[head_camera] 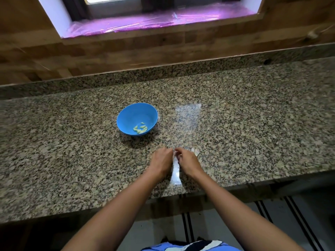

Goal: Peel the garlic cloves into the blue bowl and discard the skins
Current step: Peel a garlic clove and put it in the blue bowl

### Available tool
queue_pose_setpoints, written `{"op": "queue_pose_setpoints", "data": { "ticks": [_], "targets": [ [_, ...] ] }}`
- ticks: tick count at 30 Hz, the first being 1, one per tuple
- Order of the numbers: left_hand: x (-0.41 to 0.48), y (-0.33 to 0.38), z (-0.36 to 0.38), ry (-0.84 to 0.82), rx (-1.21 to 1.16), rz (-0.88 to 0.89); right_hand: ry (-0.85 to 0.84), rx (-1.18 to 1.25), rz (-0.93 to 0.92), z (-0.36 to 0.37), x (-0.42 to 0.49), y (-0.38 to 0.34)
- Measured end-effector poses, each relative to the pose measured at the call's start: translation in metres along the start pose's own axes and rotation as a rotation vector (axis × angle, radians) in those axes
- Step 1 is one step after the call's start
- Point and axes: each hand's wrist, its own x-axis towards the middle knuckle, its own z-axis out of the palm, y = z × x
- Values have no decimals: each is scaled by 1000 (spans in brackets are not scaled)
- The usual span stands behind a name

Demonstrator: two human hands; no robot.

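Observation:
A blue bowl (137, 119) stands on the granite counter (72, 151) and holds several pale peeled garlic cloves (140, 128). Nearer the front edge, my left hand (161, 160) and my right hand (188, 161) meet over a clear plastic bag (175, 173) that lies flat on the counter. Both hands curl their fingers on the bag's top end. What the fingers pinch inside is hidden. A bit of whitish skin or plastic (195, 151) lies just right of my right hand.
A wooden wall rises behind the counter, with a window sill covered in pink film (145, 22). The counter's front edge (199, 193) runs just below the bag. Tiled floor shows beneath.

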Motion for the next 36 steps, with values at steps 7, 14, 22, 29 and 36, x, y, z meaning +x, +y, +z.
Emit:
{"op": "queue_pose_setpoints", "data": {
  "ticks": [7, 14, 22, 29, 36],
  "targets": [
    [-1, -23, -21, -189, -955, -192, -274, 468, 9, -19, 3, -8],
    [7, -32, -30, 37, -657, 5, -437, 500, -52, -34, 18, -6],
    [10, -32, -39, -15, -344, 224, -111, 177, -252, -32, 17, -17],
    [13, -28, -35, -411, -1068, -283, -1, -283, -543, -25, 23, -8],
    [10, -46, -20, 235, -243, 462, -375, 755, 80, -24, 17, -13]
  ]
}}
